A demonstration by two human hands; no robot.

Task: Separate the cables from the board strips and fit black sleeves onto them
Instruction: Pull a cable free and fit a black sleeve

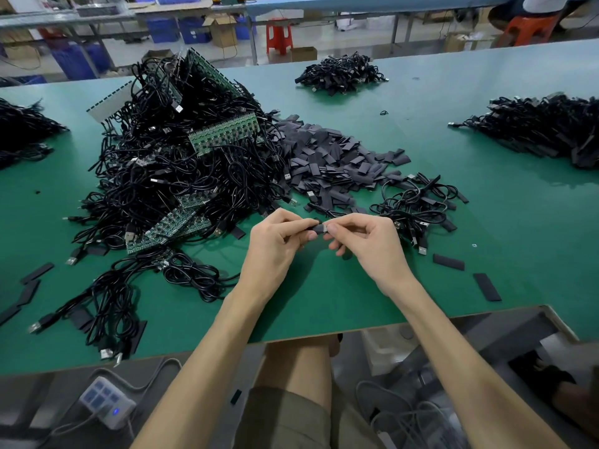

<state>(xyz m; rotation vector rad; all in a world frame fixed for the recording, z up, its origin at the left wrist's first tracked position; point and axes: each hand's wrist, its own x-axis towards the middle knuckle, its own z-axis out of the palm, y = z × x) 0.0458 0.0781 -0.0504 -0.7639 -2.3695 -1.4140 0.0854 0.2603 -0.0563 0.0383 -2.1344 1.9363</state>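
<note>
Knee (298,361), left hand (275,243), right hand (366,241) pinching black sleeve (317,227), contents hidden

no text I can read from my end, print on board strips (223,137) too small to resolve; cardboard box (223,32) blurred, nothing legible

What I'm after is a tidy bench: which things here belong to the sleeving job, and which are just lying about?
Job: left hand, right hand, black sleeve between them, cable-and-board heap, sleeve pile.
Lying about: power strip, red stool, cardboard box.
</note>
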